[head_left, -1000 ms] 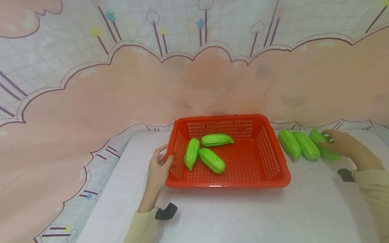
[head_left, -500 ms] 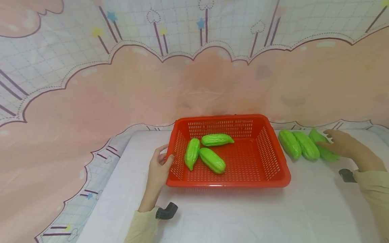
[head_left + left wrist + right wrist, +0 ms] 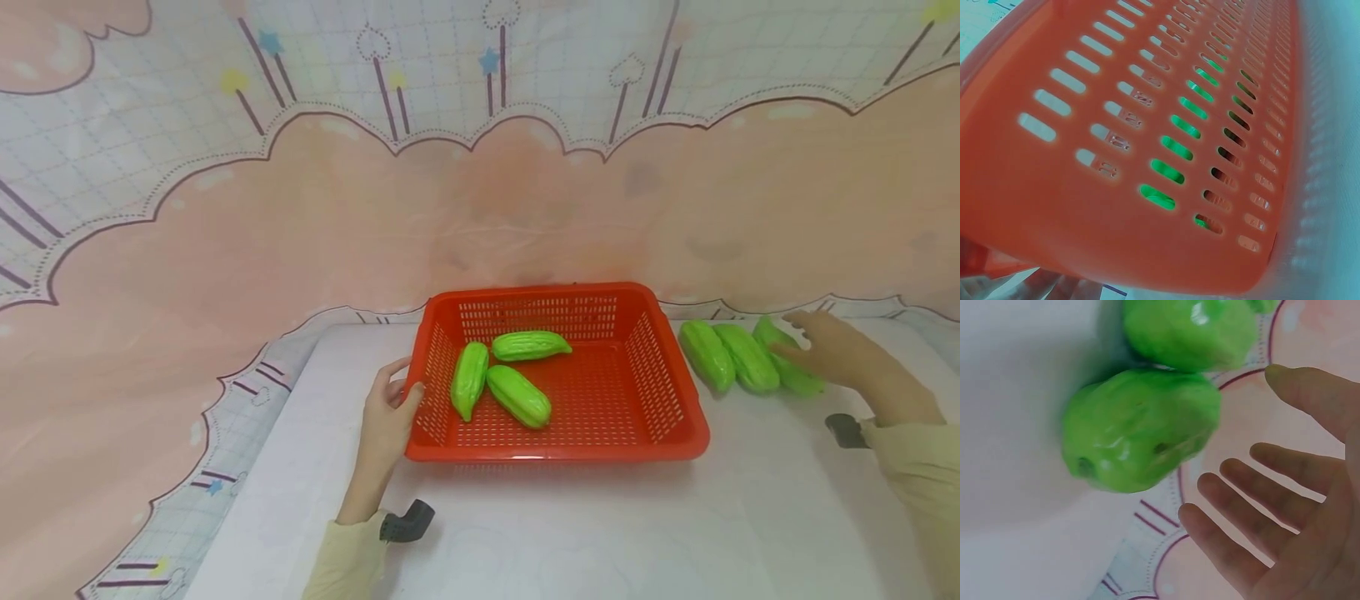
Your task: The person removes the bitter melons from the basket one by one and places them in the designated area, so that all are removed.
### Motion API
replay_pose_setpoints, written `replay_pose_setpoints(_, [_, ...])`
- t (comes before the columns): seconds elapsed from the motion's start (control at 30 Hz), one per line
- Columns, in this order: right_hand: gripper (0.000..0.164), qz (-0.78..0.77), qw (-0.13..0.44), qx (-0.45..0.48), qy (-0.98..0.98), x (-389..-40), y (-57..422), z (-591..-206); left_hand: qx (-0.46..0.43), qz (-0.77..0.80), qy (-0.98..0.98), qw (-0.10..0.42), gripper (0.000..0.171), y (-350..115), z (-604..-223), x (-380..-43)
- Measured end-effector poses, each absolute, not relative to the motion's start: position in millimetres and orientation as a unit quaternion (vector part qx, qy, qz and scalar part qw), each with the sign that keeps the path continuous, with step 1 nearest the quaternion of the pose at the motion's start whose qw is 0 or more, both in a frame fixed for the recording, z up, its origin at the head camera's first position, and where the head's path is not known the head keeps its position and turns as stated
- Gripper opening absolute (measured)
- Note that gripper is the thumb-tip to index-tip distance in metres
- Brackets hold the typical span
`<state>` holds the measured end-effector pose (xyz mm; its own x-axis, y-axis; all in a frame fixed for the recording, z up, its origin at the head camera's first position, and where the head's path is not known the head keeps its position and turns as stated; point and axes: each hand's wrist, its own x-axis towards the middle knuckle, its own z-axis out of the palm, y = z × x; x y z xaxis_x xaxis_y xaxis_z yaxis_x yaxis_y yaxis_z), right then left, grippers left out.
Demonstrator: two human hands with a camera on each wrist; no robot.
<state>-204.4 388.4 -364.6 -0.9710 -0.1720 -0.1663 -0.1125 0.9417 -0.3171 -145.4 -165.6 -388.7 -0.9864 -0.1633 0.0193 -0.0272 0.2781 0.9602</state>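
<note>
My left hand grips the left rim of a red plastic basket, thumb on top of the edge. In the left wrist view, fingers show under the rim, and green shows through the slots. Inside lie three green bitter melons: one at the back, one at the left, one slanting in front. Right of the basket, three more stand side by side. My right hand is beside the outermost bitter melon, overlapping it. The right wrist view shows the fingers spread, apart from that melon.
A white table bears everything. Behind it hangs a cloth with pink cloud shapes, reaching down to the table's back edge. The other two melons of the row, the inner one and the middle one, lie close to the basket's right wall.
My right hand has let go of the outermost bitter melon and drawn slightly away from it. That melon sits a little closer to its neighbour. My left hand and the basket have stayed put.
</note>
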Motion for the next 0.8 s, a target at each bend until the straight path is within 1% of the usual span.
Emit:
replay_pose_setpoints(0.23, [0.066, -0.155, 0.065, -0.087, 0.982, -199, 372, -354, 0.059, -0.594, -0.800, 0.062, 0.046, -167, -391, -147])
replay_pose_setpoints(0.57, [0.064, -0.150, 0.041, -0.106, 0.982, -194, 346, -341, 0.057, -0.595, -0.799, 0.056, 0.047, -166, -389, -145])
replay_pose_setpoints(0.8, [0.066, -0.149, 0.029, -0.116, 0.982, -192, 330, -336, 0.055, -0.599, -0.797, 0.053, 0.048, -166, -388, -144])
